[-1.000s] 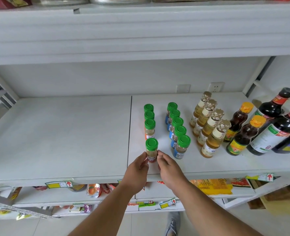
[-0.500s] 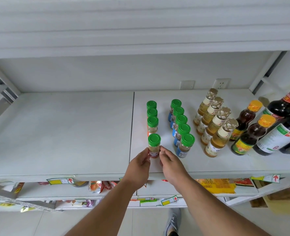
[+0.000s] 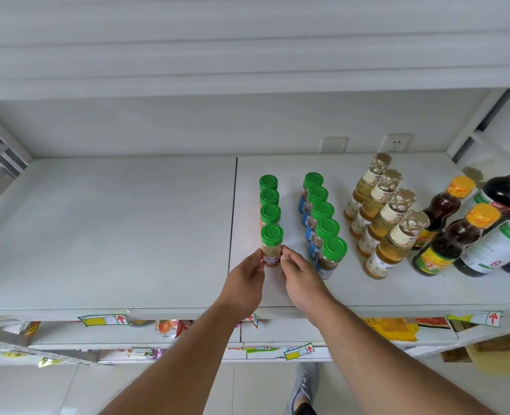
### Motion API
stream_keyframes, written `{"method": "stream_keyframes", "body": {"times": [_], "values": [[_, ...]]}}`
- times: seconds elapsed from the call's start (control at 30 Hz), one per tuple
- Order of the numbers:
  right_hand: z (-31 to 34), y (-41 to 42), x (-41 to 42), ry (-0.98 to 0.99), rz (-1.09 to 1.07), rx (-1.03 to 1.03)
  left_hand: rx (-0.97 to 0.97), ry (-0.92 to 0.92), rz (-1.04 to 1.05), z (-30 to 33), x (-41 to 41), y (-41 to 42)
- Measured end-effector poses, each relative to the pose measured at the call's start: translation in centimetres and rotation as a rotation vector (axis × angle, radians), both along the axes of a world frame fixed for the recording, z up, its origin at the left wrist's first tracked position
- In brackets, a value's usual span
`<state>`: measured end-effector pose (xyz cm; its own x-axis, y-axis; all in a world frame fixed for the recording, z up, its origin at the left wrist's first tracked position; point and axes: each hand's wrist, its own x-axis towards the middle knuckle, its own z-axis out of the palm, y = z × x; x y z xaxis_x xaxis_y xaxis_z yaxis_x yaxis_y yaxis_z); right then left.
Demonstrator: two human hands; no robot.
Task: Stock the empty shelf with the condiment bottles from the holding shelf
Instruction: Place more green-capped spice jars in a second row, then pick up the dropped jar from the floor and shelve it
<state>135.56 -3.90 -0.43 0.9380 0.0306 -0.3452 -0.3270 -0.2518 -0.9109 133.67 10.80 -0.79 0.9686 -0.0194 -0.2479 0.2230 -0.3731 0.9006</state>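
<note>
The green-capped spice bottle (image 3: 272, 245) stands upright on the shelf (image 3: 113, 235), nearest in its row of four. My left hand (image 3: 245, 281) and right hand (image 3: 300, 280) pinch its lower body from either side, fingers curled. A second green-capped row (image 3: 322, 217) stands just right.

Left half of shelf (image 3: 104, 235) bare, open to reach. Right half crowded: green-capped jars (image 3: 322, 217), oil bottles (image 3: 382, 217), dark bottles (image 3: 493, 235).
</note>
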Motion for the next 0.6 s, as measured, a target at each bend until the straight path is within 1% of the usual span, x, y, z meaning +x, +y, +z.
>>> {"method": "stream_keyframes", "body": {"times": [0.17, 0.4, 0.6], "values": [[0.2, 0.0, 0.6, -0.03, 0.004, -0.007, -0.002, 0.008, -0.014, -0.2, 0.5, 0.0], [-0.1, 0.2, 1.1, -0.024, -0.002, -0.007, 0.018, 0.044, 0.004, 0.2, 0.8, 0.1], [0.2, -0.3, 0.5, -0.008, -0.02, 0.017, 0.005, 0.034, 0.037, 1.5, -0.1, -0.3]]}}
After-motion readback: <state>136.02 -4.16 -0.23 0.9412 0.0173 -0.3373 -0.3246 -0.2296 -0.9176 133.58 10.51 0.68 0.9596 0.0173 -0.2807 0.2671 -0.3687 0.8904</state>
